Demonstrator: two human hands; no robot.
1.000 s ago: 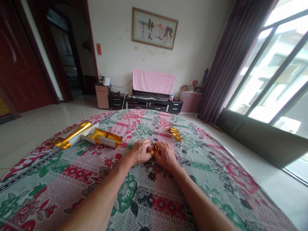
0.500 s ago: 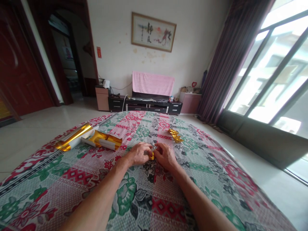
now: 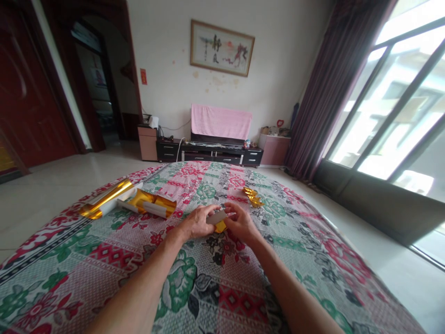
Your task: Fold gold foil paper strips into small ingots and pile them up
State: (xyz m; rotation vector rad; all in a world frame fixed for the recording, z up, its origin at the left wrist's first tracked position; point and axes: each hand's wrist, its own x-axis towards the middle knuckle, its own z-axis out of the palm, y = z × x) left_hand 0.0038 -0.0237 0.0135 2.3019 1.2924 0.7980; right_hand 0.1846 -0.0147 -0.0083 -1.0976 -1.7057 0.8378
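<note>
Between my two hands is a small folded piece of gold foil paper [image 3: 220, 226], its pale grey-white back turned up and its gold side showing below. My left hand [image 3: 199, 222] grips its left end, fingers closed on the edge. From the other side my right hand [image 3: 241, 224] pinches the right end with thumb and fingers. Both hands are low over the flowered cloth [image 3: 194, 278]. Beyond my right hand lie several folded gold foil pieces [image 3: 253, 197]. Further left rest curled sheets of gold foil paper [image 3: 149, 203] with white backs.
The cloth covers a rounded table whose far edge faces a black TV cabinet [image 3: 212, 152]. A pink towel [image 3: 221, 119] drapes over the television. At the right are a dark curtain [image 3: 313, 93] and a bright window; a red door [image 3: 31, 93] stands at the left.
My hands have moved slightly apart, and the foil paper between them shows a wider pale face than before. The loose folded pieces and curled sheets have stayed in place.
</note>
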